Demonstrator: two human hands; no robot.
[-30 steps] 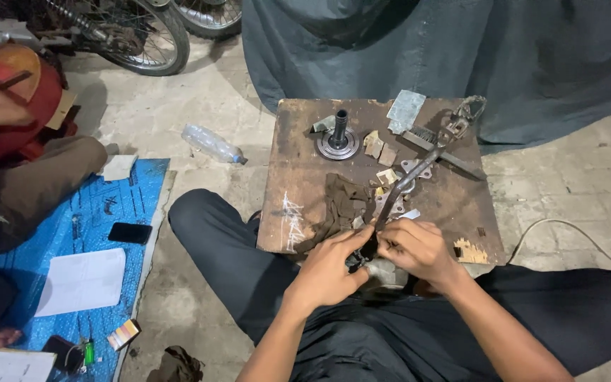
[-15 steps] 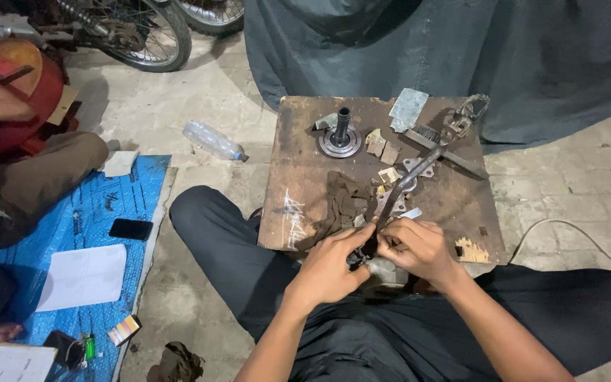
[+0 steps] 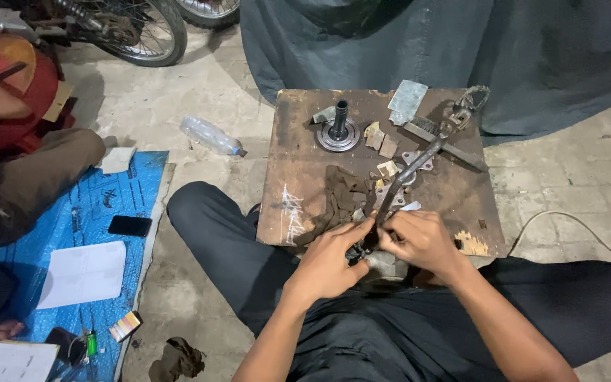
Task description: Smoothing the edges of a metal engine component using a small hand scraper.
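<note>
I sit on the ground before a low brown wooden board [image 3: 298, 170]. My left hand [image 3: 330, 258] and my right hand [image 3: 422, 240] meet at its near edge, both pinching a small dark metal part [image 3: 369, 244] at the lower end of a long grey metal lever [image 3: 408, 173]. The lever runs up and to the right across the board. A dark brown rag [image 3: 337, 201] lies just beyond my left fingers. What the fingers cover is hidden.
On the board stand a round hub with a shaft [image 3: 339, 131], small flat plates [image 3: 383, 141], a grey metal sheet [image 3: 408, 99] and a chain link [image 3: 464, 106]. A plastic bottle [image 3: 210, 136] lies on the pavement. Another person sits left on a blue mat [image 3: 118, 205] with papers and a phone [image 3: 129, 226].
Both hands stay at the lever's lower end with only small finger movement. The view has shifted very slightly.
</note>
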